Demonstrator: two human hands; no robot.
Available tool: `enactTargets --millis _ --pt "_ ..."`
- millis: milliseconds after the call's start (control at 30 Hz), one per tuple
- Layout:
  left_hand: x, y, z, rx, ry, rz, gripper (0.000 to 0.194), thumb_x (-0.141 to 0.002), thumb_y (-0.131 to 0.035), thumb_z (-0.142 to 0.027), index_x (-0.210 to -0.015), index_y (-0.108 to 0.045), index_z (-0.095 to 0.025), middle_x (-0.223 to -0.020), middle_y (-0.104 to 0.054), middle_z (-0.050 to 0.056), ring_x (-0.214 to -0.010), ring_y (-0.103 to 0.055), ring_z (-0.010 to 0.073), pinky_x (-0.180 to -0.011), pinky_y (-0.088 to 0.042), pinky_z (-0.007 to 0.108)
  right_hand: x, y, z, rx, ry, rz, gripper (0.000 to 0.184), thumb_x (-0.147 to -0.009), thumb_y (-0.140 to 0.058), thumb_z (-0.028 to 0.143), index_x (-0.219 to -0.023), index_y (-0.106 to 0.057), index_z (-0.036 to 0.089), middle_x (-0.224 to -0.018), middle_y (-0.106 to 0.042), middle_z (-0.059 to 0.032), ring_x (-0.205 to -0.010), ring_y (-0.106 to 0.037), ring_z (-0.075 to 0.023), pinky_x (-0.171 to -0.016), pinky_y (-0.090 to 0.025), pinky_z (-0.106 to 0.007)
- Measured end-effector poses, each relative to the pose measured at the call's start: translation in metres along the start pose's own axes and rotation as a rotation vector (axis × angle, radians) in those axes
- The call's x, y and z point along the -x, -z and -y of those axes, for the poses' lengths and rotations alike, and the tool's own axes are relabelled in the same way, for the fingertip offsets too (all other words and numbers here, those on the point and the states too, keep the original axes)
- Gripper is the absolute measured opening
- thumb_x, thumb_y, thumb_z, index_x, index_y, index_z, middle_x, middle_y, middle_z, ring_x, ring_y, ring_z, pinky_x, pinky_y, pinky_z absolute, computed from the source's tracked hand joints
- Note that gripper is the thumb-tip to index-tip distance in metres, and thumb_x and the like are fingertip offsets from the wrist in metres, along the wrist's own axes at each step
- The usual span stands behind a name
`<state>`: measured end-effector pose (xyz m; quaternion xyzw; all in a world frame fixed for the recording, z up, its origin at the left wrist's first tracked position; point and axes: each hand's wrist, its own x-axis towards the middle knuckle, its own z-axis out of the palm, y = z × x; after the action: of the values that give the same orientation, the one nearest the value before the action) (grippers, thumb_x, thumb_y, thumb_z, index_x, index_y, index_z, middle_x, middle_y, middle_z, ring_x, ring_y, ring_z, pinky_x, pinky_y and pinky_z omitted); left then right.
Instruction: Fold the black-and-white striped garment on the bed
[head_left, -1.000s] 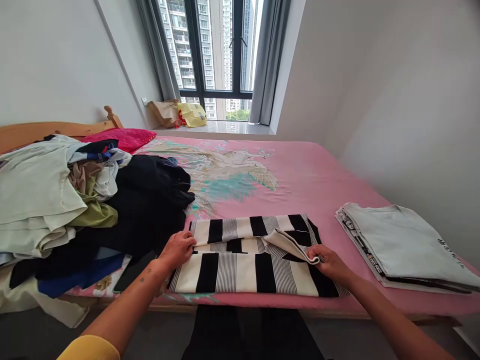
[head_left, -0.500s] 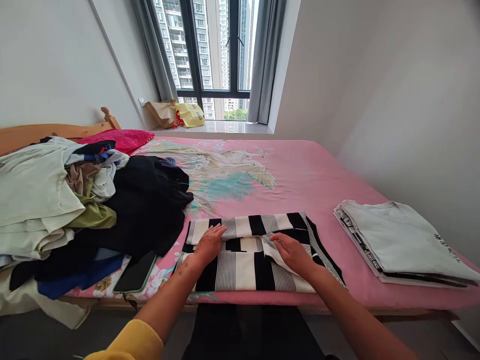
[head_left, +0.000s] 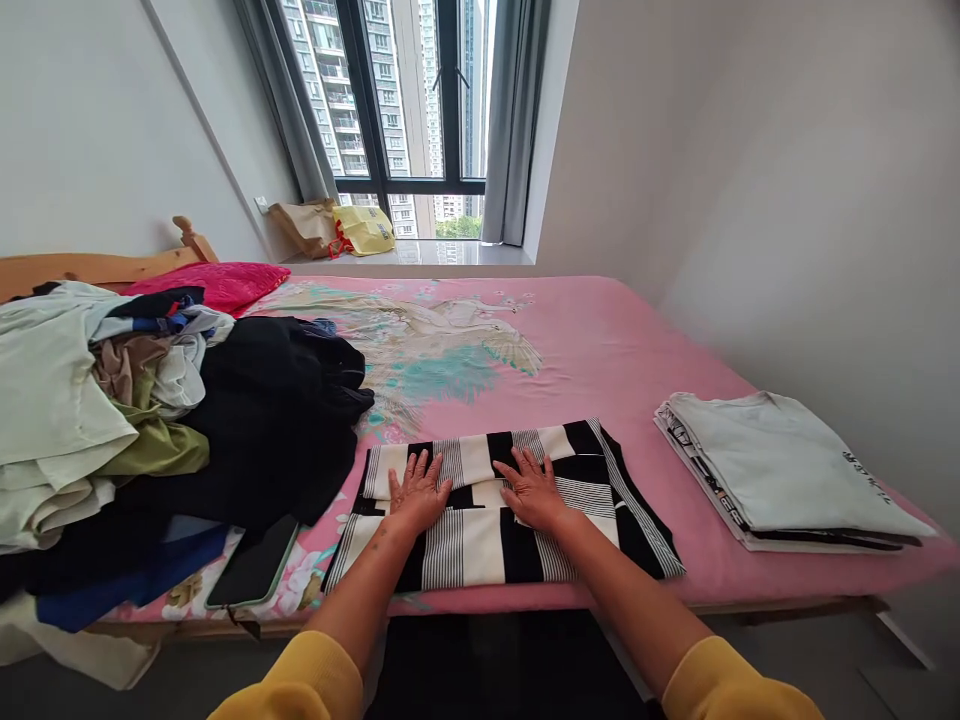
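Striped black-and-white garment (head_left: 517, 500) lies folded at the pink bed's (head_left: 637, 350) near edge. Left hand (head_left: 417, 492) and right hand (head_left: 531, 488) press flat on it, fingers spread. Phone (head_left: 253, 565) at 9 o'clock, folded shirts (head_left: 772, 465) at 3 o'clock.

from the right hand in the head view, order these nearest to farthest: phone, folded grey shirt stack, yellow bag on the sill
From the right hand, pressed flat on the striped garment:
1. Folded grey shirt stack, to its right on the pink bed.
2. Phone, to its left at the bed's near edge by the clothes pile; close to the stack, so these two are hard to call.
3. Yellow bag, far back on the window sill.
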<state>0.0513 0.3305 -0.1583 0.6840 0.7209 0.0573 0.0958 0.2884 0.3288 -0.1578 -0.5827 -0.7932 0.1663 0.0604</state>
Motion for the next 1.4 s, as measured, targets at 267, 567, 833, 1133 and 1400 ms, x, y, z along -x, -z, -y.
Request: enactTargets --millis 267,567,833,1133,1400 --pt "-0.016 0.019 -0.058 0.091 -0.273 -0.039 0.052 -0.082 -0.037 -0.011 -0.131 -0.048 -0.021 -0.146 -0.038 0.002 -0.138 -0.025 0.0158 -0.115 -0.017 0.04 -0.03 0.033 0.026 -0.269 -0.056 -0.208 0.043 -0.095 -0.023 0.031 -0.13 -0.046 0.023 -0.134 -0.05 -0.005 -0.125 -0.042 -0.0182 -0.11 -0.016 -0.047" --pt "-0.05 -0.005 -0.07 0.109 -0.251 -0.001 0.049 -0.086 -0.042 -0.037 -0.134 -0.044 -0.028 -0.147 -0.036 0.006 -0.138 -0.025 0.0261 -0.112 -0.008 0.058 -0.063 0.018 -0.01 -0.111 -0.093 -0.186 0.045 -0.092 -0.034 0.039 -0.13 -0.047 0.02 -0.14 -0.043 -0.0091 -0.134 -0.029 -0.0225 -0.111 -0.006 -0.048" --pt "-0.047 -0.001 -0.002 -0.075 0.012 0.018 0.082 -0.077 -0.025 -0.073 -0.144 -0.025 -0.025 -0.154 -0.017 0.009 -0.142 -0.006 0.0314 -0.104 0.009 0.067 -0.045 0.016 -0.107 0.158 -0.468 -0.229 0.076 -0.085 -0.017 0.069 -0.142 -0.032 0.02 -0.15 -0.023 -0.0112 -0.139 -0.009 -0.0268 -0.109 0.004 -0.055" --pt "-0.028 0.024 0.061 -0.162 0.059 0.009 0.071 -0.084 -0.031 -0.062 -0.143 -0.028 -0.024 -0.155 -0.013 0.009 -0.142 -0.003 0.0255 -0.108 0.011 0.056 -0.039 0.008 -0.109 0.202 -0.46 -0.276 0.074 -0.086 -0.014 0.066 -0.141 -0.033 0.021 -0.149 -0.026 -0.01 -0.138 -0.012 -0.0276 -0.107 0.002 -0.061" --pt "0.036 0.064 0.093 -0.038 0.272 -0.045 0.054 -0.091 -0.024 -0.044 -0.13 -0.044 -0.013 -0.127 -0.054 0.02 -0.116 -0.051 0.0277 -0.092 -0.039 0.04 -0.03 0.013 -0.091 0.197 -0.512 -0.237 0.066 -0.09 -0.015 0.056 -0.142 -0.031 0.019 -0.15 -0.025 -0.0107 -0.14 -0.01 -0.0276 -0.105 0.005 -0.064"
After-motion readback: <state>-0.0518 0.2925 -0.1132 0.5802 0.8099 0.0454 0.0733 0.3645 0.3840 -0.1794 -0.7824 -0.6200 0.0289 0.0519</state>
